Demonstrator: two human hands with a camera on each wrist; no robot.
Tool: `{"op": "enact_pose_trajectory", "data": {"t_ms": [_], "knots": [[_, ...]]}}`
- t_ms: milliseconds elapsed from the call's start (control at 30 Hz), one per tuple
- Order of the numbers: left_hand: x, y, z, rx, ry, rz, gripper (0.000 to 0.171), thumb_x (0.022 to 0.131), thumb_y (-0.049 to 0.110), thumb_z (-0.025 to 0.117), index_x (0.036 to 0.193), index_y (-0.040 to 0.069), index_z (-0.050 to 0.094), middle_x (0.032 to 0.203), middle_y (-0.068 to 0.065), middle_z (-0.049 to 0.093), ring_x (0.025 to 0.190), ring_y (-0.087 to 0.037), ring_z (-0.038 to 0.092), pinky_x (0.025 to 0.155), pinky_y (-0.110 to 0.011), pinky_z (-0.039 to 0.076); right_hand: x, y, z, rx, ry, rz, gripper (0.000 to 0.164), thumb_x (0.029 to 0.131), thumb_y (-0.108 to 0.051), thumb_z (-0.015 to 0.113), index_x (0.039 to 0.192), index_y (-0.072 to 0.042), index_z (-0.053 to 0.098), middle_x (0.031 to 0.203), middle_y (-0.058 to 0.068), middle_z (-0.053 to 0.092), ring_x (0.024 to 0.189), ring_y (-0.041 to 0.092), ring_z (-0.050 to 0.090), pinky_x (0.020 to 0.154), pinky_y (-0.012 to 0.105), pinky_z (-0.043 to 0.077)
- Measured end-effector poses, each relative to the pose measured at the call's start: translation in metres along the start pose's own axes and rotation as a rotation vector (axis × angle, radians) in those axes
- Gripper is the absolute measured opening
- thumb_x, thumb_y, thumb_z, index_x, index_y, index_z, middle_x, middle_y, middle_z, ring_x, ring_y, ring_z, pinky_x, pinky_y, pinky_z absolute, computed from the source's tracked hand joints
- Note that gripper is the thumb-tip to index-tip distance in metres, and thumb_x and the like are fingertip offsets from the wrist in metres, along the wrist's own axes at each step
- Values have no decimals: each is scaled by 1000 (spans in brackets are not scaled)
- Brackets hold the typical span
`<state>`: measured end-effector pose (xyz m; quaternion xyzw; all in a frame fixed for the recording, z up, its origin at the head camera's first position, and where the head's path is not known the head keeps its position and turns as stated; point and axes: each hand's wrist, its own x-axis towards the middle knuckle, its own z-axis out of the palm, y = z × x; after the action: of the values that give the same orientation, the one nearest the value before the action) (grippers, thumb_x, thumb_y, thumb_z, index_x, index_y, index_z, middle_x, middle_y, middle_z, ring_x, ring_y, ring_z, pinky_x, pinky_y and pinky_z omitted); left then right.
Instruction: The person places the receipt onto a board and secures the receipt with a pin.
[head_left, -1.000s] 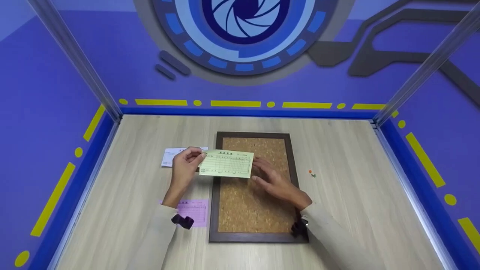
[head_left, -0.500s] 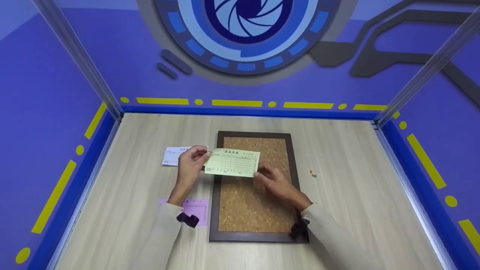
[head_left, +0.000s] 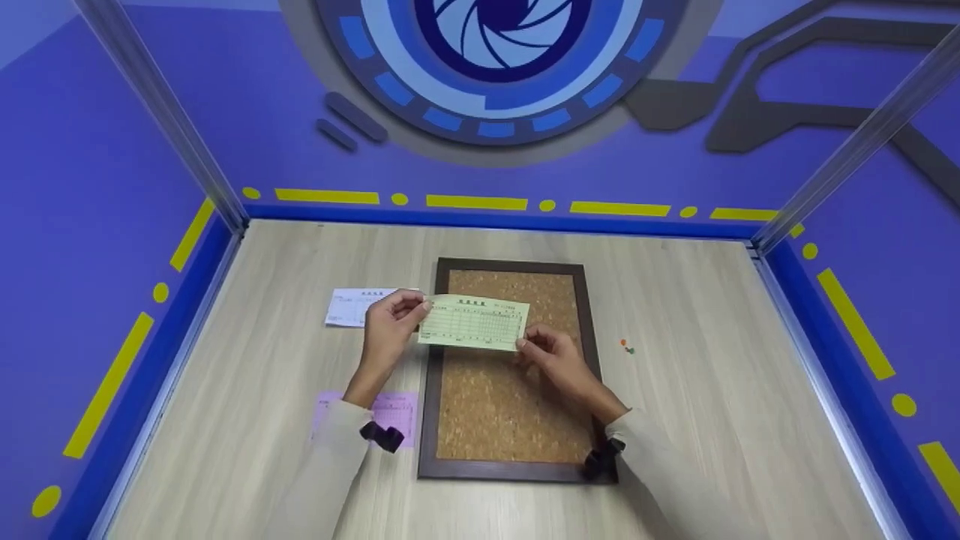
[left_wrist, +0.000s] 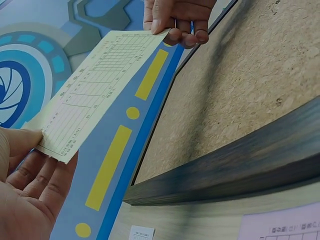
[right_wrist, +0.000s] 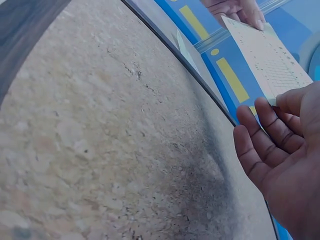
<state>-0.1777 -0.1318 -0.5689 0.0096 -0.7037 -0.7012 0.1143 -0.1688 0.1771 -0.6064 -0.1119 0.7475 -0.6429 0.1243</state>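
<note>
A light green printed form slip (head_left: 472, 324) is stretched between the two hands, above the framed cork board (head_left: 517, 412). The left hand (head_left: 388, 330) pinches the slip's left end between thumb and fingers. At the lower right corner, the right hand (head_left: 559, 364) pinches it with thumb and forefinger. In the left wrist view the green slip (left_wrist: 100, 90) runs from one hand to the other, tilted. The right wrist view shows the right hand (right_wrist: 285, 150) with its other fingers loosely bent below the paper.
A white form slip (head_left: 349, 309) lies left of the board, partly behind the left hand. Nearer is a pink form slip (head_left: 394, 420), partly under the left sleeve. Small orange and green pushpin-like pieces (head_left: 627, 346) lie right of the board. Blue walls enclose the table (head_left: 712, 375).
The right hand has gone from beside the slip, fingers spread, to pinching its lower right corner. The left hand and the slip have shifted slightly right.
</note>
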Motion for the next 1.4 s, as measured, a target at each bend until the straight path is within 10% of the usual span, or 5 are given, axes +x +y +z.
{"op": "enact_pose_trajectory", "data": {"t_ms": [667,1400], "knots": [[4,-8,19,44,-32,-16,9,98,-3,76,104,-9,76,88,-10,76,76,-17,69,64,-25,59,-4,4,-21,11,72,-31,20,110,-12,68,106,7,69,97,26,74,88,28,76,80,46,67],[18,-32,43,147,-61,-5,8,96,-1,78,100,-7,76,93,-11,76,80,-11,66,72,-19,53,-2,18,-39,-47,152,70,22,109,-18,71,103,2,71,91,19,76,74,22,73,56,25,52]]}}
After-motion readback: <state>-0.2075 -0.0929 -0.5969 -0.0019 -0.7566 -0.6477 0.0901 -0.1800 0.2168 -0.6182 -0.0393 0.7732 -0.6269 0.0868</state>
